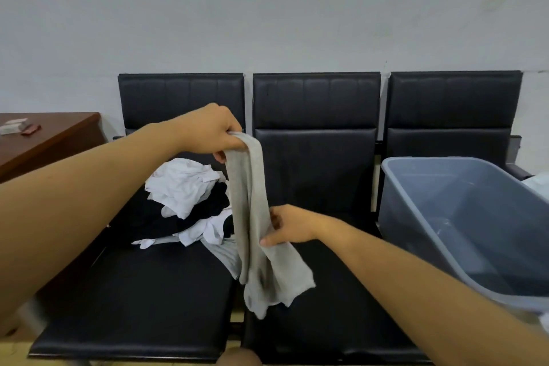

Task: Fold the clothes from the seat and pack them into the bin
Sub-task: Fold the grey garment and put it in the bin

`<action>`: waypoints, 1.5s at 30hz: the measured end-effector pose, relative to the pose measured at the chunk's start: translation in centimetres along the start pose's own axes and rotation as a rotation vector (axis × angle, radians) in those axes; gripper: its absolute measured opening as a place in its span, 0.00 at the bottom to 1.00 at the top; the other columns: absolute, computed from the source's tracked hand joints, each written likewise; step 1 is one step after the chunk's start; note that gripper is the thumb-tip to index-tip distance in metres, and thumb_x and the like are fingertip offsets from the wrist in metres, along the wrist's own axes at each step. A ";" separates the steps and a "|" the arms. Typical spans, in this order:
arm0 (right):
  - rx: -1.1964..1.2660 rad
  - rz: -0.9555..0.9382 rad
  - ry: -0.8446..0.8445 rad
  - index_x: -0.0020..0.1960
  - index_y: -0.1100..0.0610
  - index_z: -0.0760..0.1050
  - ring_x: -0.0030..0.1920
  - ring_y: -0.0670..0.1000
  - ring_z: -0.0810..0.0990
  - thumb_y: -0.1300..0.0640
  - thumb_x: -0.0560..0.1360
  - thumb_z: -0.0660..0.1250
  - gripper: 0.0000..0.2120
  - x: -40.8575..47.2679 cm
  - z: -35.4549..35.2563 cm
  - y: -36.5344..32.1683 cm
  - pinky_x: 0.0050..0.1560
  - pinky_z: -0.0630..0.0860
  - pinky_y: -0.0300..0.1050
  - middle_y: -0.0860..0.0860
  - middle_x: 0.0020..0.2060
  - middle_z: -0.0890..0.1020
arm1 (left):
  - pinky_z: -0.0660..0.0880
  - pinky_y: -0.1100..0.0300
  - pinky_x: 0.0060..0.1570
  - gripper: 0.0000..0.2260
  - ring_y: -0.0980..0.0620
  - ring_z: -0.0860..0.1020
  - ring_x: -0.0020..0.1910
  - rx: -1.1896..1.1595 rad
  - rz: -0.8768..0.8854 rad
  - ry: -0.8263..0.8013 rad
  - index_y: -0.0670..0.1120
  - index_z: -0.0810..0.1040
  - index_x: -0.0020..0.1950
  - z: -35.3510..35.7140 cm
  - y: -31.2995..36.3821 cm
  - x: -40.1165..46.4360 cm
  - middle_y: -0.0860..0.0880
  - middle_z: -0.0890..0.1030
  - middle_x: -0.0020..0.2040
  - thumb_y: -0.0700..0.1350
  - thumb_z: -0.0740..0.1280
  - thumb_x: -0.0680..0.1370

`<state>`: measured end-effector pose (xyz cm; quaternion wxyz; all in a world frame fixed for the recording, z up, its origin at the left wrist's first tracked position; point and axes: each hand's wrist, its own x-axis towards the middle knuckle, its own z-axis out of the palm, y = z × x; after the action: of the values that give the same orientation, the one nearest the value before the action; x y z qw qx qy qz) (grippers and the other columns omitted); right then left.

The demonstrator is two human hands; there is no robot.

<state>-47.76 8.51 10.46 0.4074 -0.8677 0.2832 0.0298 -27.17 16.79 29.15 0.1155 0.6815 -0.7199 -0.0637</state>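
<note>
A grey garment (pixel 252 211) hangs in a long strip over the gap between the left and middle seats. My left hand (pixel 212 131) pinches its top end, raised in front of the left backrest. My right hand (pixel 286 226) grips the strip about halfway down, and the lower end droops onto the middle seat (pixel 320 321). A pile of white and black clothes (pixel 185 202) lies on the left seat (pixel 133 300). The grey-blue plastic bin (pixel 463 217) stands tilted on the right seat, with nothing visible inside.
Three black padded seats stand in a row against a pale wall. A brown wooden table (pixel 44 142) with small items stands at the far left. A bit of white cloth (pixel 539 184) shows behind the bin.
</note>
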 end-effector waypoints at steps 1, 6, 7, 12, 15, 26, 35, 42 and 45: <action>0.015 0.016 -0.013 0.70 0.51 0.74 0.60 0.47 0.81 0.44 0.70 0.77 0.31 -0.3 0.4 0.9 0.65 0.78 0.49 0.46 0.61 0.82 | 0.80 0.60 0.39 0.16 0.55 0.85 0.32 -0.012 0.010 0.027 0.44 0.79 0.34 -0.4 0.1 0.0 0.54 0.83 0.30 0.49 0.69 0.80; -0.102 0.155 -0.149 0.63 0.52 0.80 0.58 0.47 0.81 0.31 0.70 0.71 0.31 -2.6 2.1 4.7 0.64 0.78 0.49 0.44 0.57 0.83 | 0.77 0.61 0.38 0.17 0.57 0.83 0.31 0.054 0.039 0.125 0.44 0.79 0.33 -1.3 -1.0 -0.1 0.52 0.82 0.29 0.49 0.68 0.80; -0.143 0.182 -0.197 0.63 0.51 0.80 0.57 0.47 0.81 0.31 0.71 0.70 0.30 -3.1 2.2 5.4 0.65 0.77 0.49 0.44 0.57 0.82 | 0.76 0.60 0.37 0.18 0.56 0.81 0.30 0.101 0.037 0.126 0.44 0.77 0.32 -1.3 -1.6 -0.2 0.51 0.81 0.29 0.50 0.68 0.80; -0.318 0.290 -0.266 0.55 0.52 0.80 0.51 0.48 0.81 0.40 0.77 0.65 0.17 -5.8 0.1 8.6 0.60 0.77 0.46 0.49 0.52 0.83 | 0.73 0.52 0.37 0.21 0.51 0.73 0.30 0.306 0.009 0.063 0.43 0.76 0.33 -0.3 -4.8 -1.0 0.48 0.77 0.29 0.54 0.64 0.82; -0.273 0.258 -0.158 0.49 0.49 0.76 0.47 0.48 0.80 0.51 0.79 0.63 0.04 -7.1 -1.4 9.9 0.55 0.77 0.44 0.49 0.49 0.82 | 0.76 0.50 0.38 0.21 0.48 0.76 0.31 0.333 -0.038 0.065 0.45 0.77 0.34 0.4 -7.3 -1.5 0.49 0.78 0.29 0.55 0.63 0.82; -0.701 0.333 -0.163 0.44 0.42 0.71 0.49 0.49 0.73 0.42 0.84 0.55 0.13 -10.7 -5.8 10.5 0.61 0.61 0.49 0.43 0.42 0.74 | 0.77 0.53 0.51 0.22 0.54 0.80 0.43 0.588 -0.164 -0.248 0.53 0.82 0.49 2.5 -11.8 -3.6 0.54 0.83 0.43 0.66 0.55 0.81; -0.894 0.624 0.064 0.51 0.59 0.76 0.40 0.52 0.74 0.51 0.83 0.63 0.11 -10.3 -12.5 9.4 0.41 0.71 0.45 0.52 0.42 0.76 | 0.74 0.57 0.58 0.14 0.48 0.76 0.53 0.680 -0.319 -0.432 0.49 0.71 0.65 8.0 -12.3 -2.7 0.48 0.76 0.60 0.54 0.62 0.82; -0.707 0.536 0.736 0.53 0.68 0.79 0.38 0.60 0.75 0.63 0.81 0.61 0.10 -7.9 -20.3 6.7 0.40 0.73 0.51 0.62 0.42 0.79 | 0.77 0.46 0.53 0.17 0.35 0.78 0.50 0.549 -0.423 0.003 0.41 0.73 0.70 5.3 -12.7 2.9 0.38 0.38 0.81 0.37 0.61 0.81; -0.736 0.433 0.946 0.55 0.68 0.79 0.37 0.59 0.72 0.62 0.82 0.59 0.12 -9.3 -23.9 3.4 0.39 0.71 0.50 0.62 0.42 0.78 | 0.77 0.44 0.55 0.12 0.37 0.78 0.40 0.437 -0.413 0.174 0.42 0.76 0.65 1.6 -11.0 4.2 0.34 0.39 0.80 0.40 0.60 0.83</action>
<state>-61.63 -6.20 26.67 -0.1018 -0.7935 0.5725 -0.1796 -17.18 11.84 25.17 0.0122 0.8249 -0.5502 0.1291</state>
